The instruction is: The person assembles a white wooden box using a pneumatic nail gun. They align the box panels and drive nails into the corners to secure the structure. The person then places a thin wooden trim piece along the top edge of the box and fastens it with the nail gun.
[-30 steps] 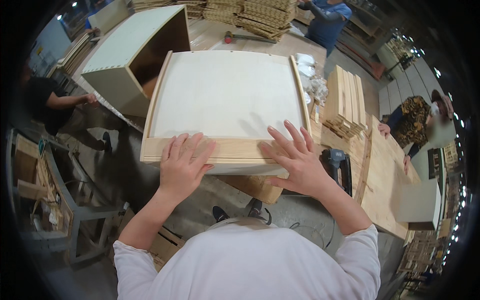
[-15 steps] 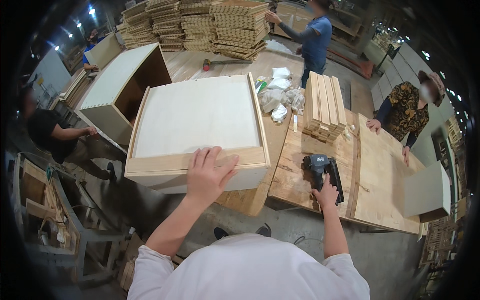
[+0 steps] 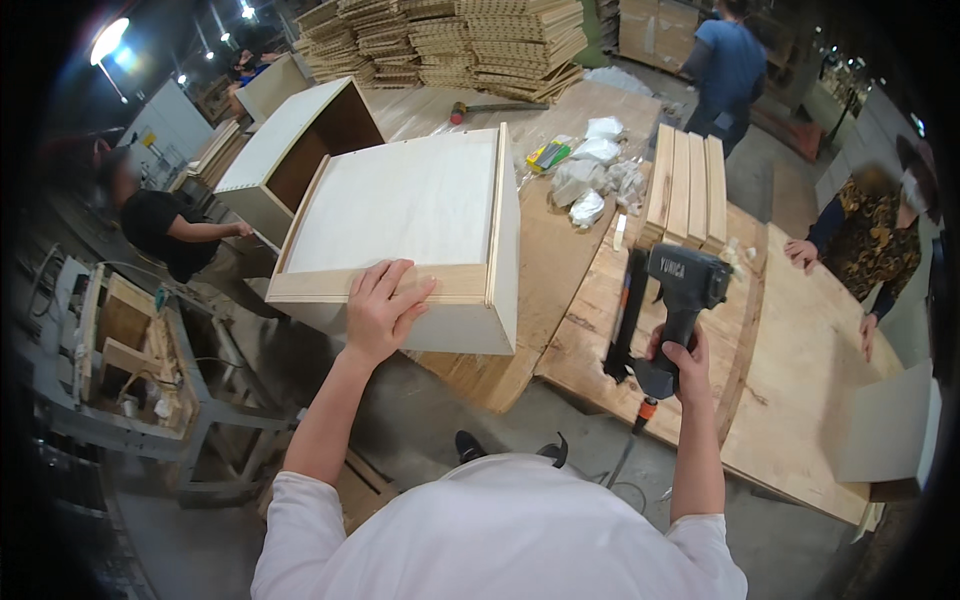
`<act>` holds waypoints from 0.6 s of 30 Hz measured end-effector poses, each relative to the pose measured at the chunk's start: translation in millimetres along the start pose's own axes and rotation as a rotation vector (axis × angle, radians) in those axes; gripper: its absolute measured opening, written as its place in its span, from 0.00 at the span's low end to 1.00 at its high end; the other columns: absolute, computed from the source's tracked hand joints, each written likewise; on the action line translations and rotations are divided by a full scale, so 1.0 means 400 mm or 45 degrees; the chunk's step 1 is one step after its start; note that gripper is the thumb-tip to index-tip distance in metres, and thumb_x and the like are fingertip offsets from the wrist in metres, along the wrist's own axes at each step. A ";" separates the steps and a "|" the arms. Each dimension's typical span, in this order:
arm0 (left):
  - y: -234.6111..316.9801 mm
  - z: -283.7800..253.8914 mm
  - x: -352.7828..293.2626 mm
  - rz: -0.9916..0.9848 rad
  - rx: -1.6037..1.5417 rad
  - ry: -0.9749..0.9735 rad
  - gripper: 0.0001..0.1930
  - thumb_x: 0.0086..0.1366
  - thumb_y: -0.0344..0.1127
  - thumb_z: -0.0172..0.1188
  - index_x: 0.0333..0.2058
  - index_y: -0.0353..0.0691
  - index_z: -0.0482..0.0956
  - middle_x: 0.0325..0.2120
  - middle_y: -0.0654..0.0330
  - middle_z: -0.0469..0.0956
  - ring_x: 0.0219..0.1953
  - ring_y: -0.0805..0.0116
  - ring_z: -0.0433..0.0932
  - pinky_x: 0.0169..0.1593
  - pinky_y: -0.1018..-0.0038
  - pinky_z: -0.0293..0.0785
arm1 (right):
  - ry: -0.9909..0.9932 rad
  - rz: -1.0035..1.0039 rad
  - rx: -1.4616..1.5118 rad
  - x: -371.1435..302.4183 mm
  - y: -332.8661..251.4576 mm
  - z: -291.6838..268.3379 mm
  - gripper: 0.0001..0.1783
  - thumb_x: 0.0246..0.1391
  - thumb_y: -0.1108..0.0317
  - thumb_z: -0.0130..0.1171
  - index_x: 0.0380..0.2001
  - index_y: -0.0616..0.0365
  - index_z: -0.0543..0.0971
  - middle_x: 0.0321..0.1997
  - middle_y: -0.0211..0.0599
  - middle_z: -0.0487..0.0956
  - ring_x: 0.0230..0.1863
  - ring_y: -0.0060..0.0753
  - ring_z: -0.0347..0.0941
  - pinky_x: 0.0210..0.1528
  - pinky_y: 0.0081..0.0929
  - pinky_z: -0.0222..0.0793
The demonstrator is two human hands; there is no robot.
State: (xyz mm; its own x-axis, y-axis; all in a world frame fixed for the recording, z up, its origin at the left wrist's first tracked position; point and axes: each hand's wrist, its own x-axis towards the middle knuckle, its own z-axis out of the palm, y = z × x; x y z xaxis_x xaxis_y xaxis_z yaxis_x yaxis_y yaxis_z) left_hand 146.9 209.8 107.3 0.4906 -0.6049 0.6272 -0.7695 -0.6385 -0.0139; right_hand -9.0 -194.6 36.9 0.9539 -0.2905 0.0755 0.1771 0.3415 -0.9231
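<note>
My left hand (image 3: pixel 375 320) lies with fingers stretched out on the front wooden strip (image 3: pixel 455 280) of a white-panelled wooden box (image 3: pixel 405 200), its thumb reaching toward the right. The box stands at the edge of the workbench. Held up over the right-hand bench, a black nail gun (image 3: pixel 680 285) has its handle wrapped by my right hand (image 3: pixel 688 362). The gun's long magazine slants down on its left side. An air hose with an orange fitting (image 3: pixel 647 409) hangs from the handle's base. Gun and box are apart.
Wooden slats (image 3: pixel 685 190) are piled behind the nail gun, with plastic bags (image 3: pixel 590 175) to their left. A mallet (image 3: pixel 500 108) lies farther back. Another open box (image 3: pixel 300 140) stands at left. Co-workers stand left, far right and behind; one person's hand (image 3: pixel 802 252) rests on a panel (image 3: pixel 810 350).
My right hand has lifted the nail gun off the bench and turned it. My left hand stays on the box. The view has shifted, and the person in blue has lowered an arm.
</note>
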 end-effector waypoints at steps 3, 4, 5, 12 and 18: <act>0.001 -0.012 0.010 -0.003 0.020 -0.056 0.14 0.54 0.40 0.62 0.41 0.51 0.83 0.46 0.55 0.75 0.49 0.53 0.71 0.52 0.61 0.65 | -0.318 0.130 0.041 0.024 -0.014 0.049 0.12 0.39 0.74 0.58 0.32 0.65 0.73 0.26 0.39 0.76 0.26 0.29 0.73 0.34 0.27 0.70; 0.002 -0.018 0.002 -0.015 0.037 -0.078 0.13 0.55 0.39 0.61 0.41 0.50 0.83 0.46 0.55 0.75 0.49 0.53 0.71 0.52 0.61 0.65 | -0.404 0.201 -0.002 0.029 -0.017 0.082 0.07 0.42 0.73 0.57 0.27 0.64 0.74 0.24 0.37 0.76 0.25 0.27 0.72 0.32 0.24 0.68; 0.007 -0.014 0.005 -0.022 0.038 -0.093 0.13 0.55 0.39 0.61 0.41 0.50 0.83 0.47 0.55 0.75 0.50 0.53 0.71 0.53 0.61 0.65 | -0.496 0.223 0.011 0.033 0.012 0.088 0.08 0.49 0.68 0.58 0.29 0.62 0.74 0.24 0.37 0.75 0.24 0.27 0.71 0.32 0.25 0.68; 0.015 -0.012 0.022 -0.022 0.027 -0.112 0.14 0.57 0.38 0.60 0.43 0.48 0.82 0.48 0.53 0.75 0.51 0.52 0.71 0.55 0.62 0.63 | -0.731 0.405 0.667 0.035 0.144 0.183 0.27 0.59 0.53 0.55 0.53 0.61 0.66 0.20 0.34 0.70 0.20 0.27 0.67 0.30 0.29 0.68; 0.023 -0.007 0.016 -0.067 0.037 -0.148 0.14 0.57 0.38 0.60 0.43 0.48 0.82 0.49 0.52 0.74 0.52 0.51 0.70 0.55 0.61 0.63 | -0.778 0.448 0.654 0.052 0.153 0.172 0.22 0.60 0.58 0.53 0.51 0.61 0.67 0.20 0.34 0.70 0.19 0.27 0.67 0.30 0.28 0.68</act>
State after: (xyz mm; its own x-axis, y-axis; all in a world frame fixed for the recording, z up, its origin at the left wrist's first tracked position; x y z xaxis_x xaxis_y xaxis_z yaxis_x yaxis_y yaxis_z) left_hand 141.9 201.3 113.6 0.5752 -0.6203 0.5333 -0.7302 -0.6832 -0.0071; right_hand 38.4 -118.3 7.9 0.9106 0.3877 0.1430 -0.2055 0.7250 -0.6573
